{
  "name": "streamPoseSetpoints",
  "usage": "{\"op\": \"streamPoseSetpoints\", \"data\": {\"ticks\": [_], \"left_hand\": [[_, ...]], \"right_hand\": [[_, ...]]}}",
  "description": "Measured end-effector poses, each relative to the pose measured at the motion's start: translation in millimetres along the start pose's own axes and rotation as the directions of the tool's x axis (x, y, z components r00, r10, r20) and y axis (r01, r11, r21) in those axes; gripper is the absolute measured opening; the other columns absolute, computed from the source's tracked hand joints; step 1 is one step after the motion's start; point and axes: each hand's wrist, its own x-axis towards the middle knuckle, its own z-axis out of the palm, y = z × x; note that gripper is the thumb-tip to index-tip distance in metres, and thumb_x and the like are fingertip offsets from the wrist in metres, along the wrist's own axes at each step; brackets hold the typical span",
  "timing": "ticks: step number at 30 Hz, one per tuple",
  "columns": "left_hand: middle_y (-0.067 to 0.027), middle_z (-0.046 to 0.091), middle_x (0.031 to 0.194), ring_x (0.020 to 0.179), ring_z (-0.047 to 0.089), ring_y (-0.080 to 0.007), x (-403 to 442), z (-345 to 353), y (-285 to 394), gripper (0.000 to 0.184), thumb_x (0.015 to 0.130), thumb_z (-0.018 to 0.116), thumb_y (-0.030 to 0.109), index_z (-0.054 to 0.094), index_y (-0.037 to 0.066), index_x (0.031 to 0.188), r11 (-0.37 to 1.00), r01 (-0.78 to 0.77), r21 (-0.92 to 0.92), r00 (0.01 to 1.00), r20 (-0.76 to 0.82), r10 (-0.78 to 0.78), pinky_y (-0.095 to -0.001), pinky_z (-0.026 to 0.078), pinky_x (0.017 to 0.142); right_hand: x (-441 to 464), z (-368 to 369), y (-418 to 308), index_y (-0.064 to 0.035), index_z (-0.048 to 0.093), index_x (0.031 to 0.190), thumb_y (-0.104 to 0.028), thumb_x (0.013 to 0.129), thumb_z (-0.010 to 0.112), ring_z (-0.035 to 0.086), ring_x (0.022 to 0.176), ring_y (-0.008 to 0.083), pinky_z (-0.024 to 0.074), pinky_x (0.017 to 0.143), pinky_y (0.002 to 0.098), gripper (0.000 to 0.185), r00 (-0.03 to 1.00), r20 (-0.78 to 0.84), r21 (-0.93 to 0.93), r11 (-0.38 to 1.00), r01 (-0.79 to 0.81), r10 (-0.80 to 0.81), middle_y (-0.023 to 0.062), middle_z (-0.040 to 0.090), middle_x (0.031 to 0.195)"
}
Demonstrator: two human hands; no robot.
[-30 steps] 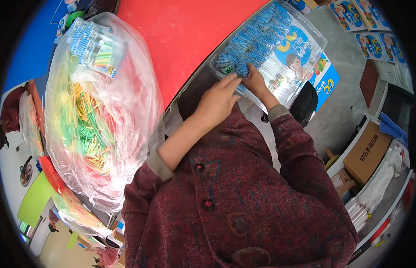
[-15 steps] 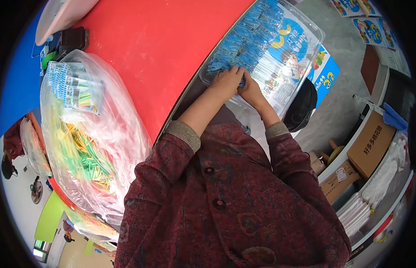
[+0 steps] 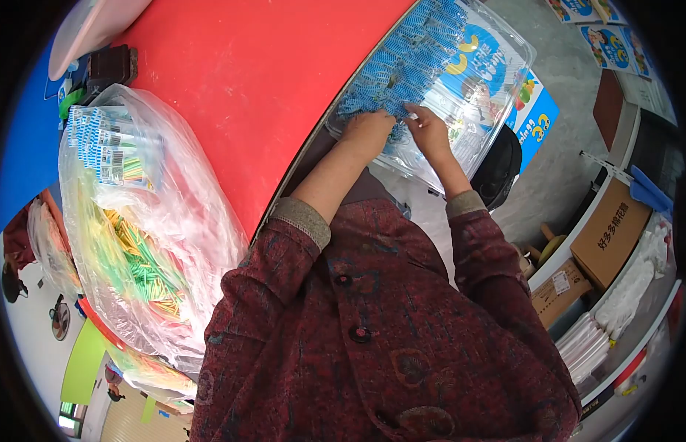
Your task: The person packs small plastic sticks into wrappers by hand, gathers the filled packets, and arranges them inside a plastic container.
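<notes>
Blue-and-white striped plastic packets (image 3: 402, 62) are packed in tight rows along the left side of a clear plastic box (image 3: 526, 70). My left hand (image 3: 369, 132) lies at the near end of these rows, fingers curled in against the packets; its fingertips are partly hidden. A short gap to the right, my right hand (image 3: 429, 132) is over the box, thumb and forefinger slightly apart beside the packets. Nothing shows between those fingers. Under the box's clear plastic, printed blue, white and yellow artwork (image 3: 487, 55) is visible.
On the left, a large clear bag (image 3: 210, 243) holds yellow and green sticks (image 3: 148, 269) and striped packets (image 3: 111, 144). A red tabletop (image 3: 254, 74) borders the box. A black rounded object (image 3: 499, 169) is under the box's right edge. Cardboard boxes (image 3: 612, 232) are on shelving at right.
My hands, together at the near packets before, have separated. The right one has moved right and slightly up, its fingers parting; the left stays near the packets.
</notes>
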Motion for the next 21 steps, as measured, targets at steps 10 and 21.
{"op": "streamPoseSetpoints", "data": {"ticks": [10,21], "left_hand": [[-0.0130,0.061,0.102,0.096,0.061,-0.0328,0,-4,0,0.021,0.082,0.051,0.004,0.061,0.006,0.100,0.999,0.014,0.046,0.999,0.045,-0.016,-0.0435,0.050,0.080],[-0.0118,0.064,0.102,0.095,0.064,-0.0295,17,8,-8,0.022,0.085,0.049,0.007,0.066,0.007,0.098,0.982,-0.003,0.190,0.995,0.097,-0.016,-0.0407,0.052,0.079]], "right_hand": [[22,22,7,-0.0056,0.062,0.089,-0.011,0.075,0.067,0.062,0.084,0.0334,0.0501,0.073,0.0402,0.016,0.983,0.070,-0.356,0.916,0.185,-0.171,0.0144,0.063,0.092],[22,20,-3,-0.0072,0.066,0.081,-0.009,0.073,0.064,0.063,0.078,0.0337,0.0509,0.070,0.0414,0.008,0.968,0.022,-0.316,0.917,0.243,-0.249,0.0147,0.063,0.084]]}}
